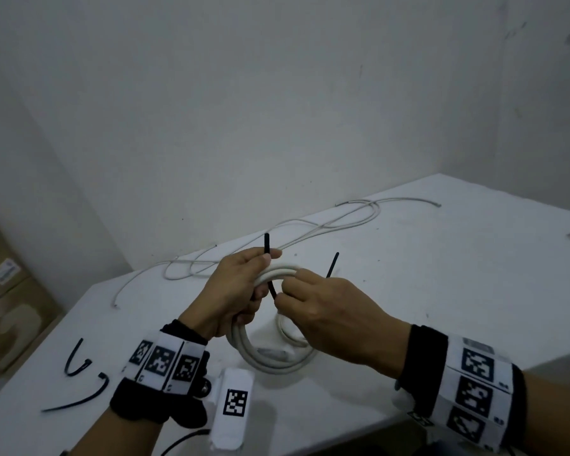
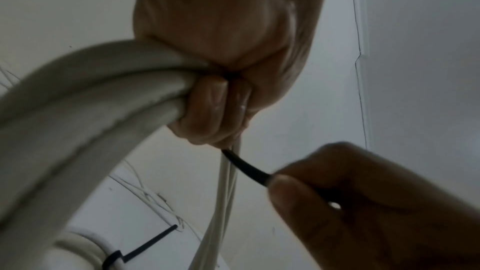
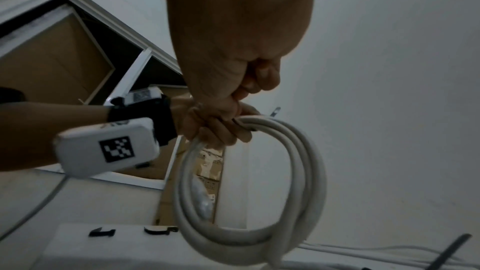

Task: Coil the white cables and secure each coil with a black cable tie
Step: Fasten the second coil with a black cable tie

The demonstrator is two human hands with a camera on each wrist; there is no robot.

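The left hand point(image 1: 241, 284) is gripping the coil point(image 1: 270, 353) above the tabletop's point(image 1: 441, 291) near edge, fingers curled tight to keep its loops together, while the right hand point(image 1: 329, 311) is pinching the tie point(image 1: 272, 289) to wrap it round.

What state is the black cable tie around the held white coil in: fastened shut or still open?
Open. The black cable tie crosses the white coil, its two ends standing apart: one by the left hand, one by the right hand.

The coil point(image 1: 270, 350) is held above the surface point(image 1: 441, 291); loose cables point(image 1: 310, 228) lie behind it, two spare ties point(image 1: 79, 380) left, perhaps boxes point(image 1: 10, 291) beyond.
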